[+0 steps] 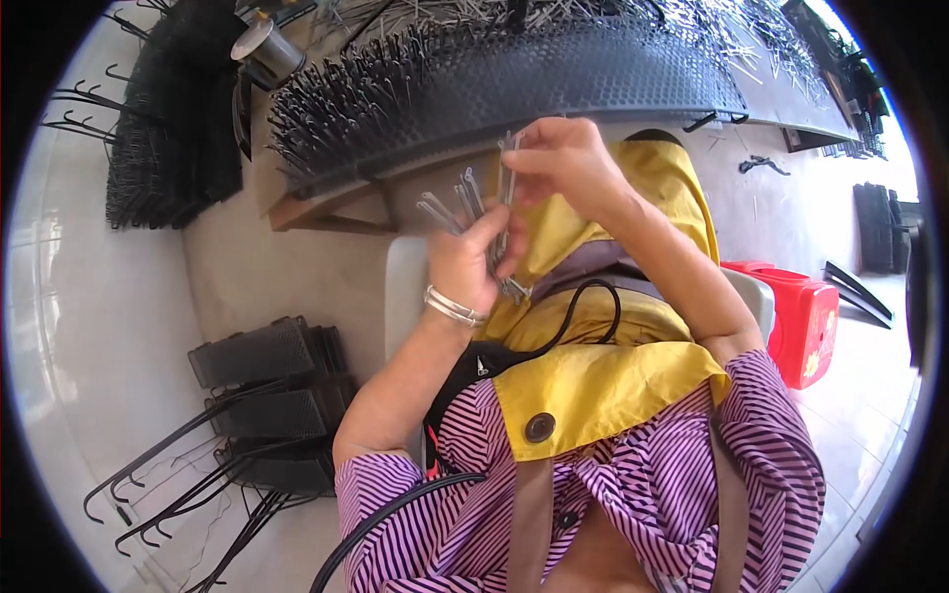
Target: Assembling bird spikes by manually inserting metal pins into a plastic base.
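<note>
My left hand, with a white bangle at its wrist, is closed around a bunch of thin metal rods. Small loops show at the rods' upper ends, and their lower ends stick out below the fist. Just above it, the fingertips of my right hand are pinched on the upper part of one or more rods from the same bunch; how many, I cannot tell. Both hands are over my yellow apron, in front of a black perforated rack. Many similar rods stand upright in the rack's left part.
Loose metal rods lie heaped behind the rack, and a metal can stands at its far left. Stacked black perforated racks with hooked bars lie on the floor at left. A red stool stands to my right.
</note>
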Demonstrator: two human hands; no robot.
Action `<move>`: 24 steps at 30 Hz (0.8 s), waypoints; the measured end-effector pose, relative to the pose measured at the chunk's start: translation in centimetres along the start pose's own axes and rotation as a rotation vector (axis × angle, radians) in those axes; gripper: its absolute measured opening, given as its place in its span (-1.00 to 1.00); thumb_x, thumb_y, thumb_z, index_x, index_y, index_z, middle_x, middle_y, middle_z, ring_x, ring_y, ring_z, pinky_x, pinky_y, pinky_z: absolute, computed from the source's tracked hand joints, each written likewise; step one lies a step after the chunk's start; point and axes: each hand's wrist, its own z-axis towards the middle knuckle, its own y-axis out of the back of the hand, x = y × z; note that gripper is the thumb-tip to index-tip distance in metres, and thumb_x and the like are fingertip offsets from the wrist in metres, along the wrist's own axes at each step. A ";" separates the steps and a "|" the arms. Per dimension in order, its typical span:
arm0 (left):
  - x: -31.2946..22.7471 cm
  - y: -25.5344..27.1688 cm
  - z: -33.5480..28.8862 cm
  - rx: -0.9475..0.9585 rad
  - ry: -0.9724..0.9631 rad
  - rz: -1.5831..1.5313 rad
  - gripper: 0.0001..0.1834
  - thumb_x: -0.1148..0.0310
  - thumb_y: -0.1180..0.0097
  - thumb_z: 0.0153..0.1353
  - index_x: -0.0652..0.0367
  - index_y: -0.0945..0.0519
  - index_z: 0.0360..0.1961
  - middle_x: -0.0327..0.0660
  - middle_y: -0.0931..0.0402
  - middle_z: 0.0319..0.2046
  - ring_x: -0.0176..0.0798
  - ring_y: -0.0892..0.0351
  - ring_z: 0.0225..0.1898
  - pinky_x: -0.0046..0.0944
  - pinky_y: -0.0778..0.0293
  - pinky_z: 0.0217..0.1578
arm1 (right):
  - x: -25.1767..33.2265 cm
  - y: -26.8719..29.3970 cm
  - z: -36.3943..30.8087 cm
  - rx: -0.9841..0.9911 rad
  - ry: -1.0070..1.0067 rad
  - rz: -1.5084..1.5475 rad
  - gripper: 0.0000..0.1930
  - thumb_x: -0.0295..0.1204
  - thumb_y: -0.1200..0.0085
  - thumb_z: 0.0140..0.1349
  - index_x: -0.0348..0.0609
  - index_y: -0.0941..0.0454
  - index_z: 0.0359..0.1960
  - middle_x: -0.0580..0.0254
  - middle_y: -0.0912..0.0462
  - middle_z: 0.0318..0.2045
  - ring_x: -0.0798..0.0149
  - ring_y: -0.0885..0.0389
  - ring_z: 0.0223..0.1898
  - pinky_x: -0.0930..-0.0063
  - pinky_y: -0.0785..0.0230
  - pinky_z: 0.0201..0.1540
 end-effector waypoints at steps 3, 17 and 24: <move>0.1 0.0 0.1 -0.012 0.000 0.010 -0.87 0.43 -0.01 0.02 0.18 -0.40 -0.38 -0.19 -0.44 -0.58 -0.35 -0.39 -0.67 -0.48 -0.12 -0.79 | 0.0 0.2 0.2 -0.003 -0.014 -0.007 -0.91 -0.53 -0.06 -0.02 -0.31 -0.43 -0.54 0.19 -0.49 -0.66 0.36 -0.50 -0.67 0.60 -0.40 -0.63; 1.1 1.0 0.7 -0.060 0.103 -0.140 -0.89 0.41 0.11 0.11 0.23 -0.37 -0.40 -0.07 -0.47 -0.49 -0.28 -0.43 -0.57 -0.46 -0.17 -0.77 | 3.5 2.3 3.6 0.107 0.163 0.596 -0.88 -0.52 0.00 0.02 -0.31 -0.41 -0.42 0.09 -0.53 -0.49 0.27 -0.50 -0.55 0.49 -0.43 -0.44; 1.4 0.6 0.6 -0.036 0.199 -0.144 -0.91 0.44 0.10 0.10 0.25 -0.37 -0.44 -0.07 -0.43 -0.53 -0.26 -0.37 -0.60 -0.45 -0.13 -0.78 | 2.5 -0.2 7.7 -0.194 0.399 0.241 -0.96 -0.59 -0.02 -0.03 -0.32 -0.46 -0.53 0.12 -0.55 -0.56 0.37 -0.52 -0.59 0.62 -0.42 -0.56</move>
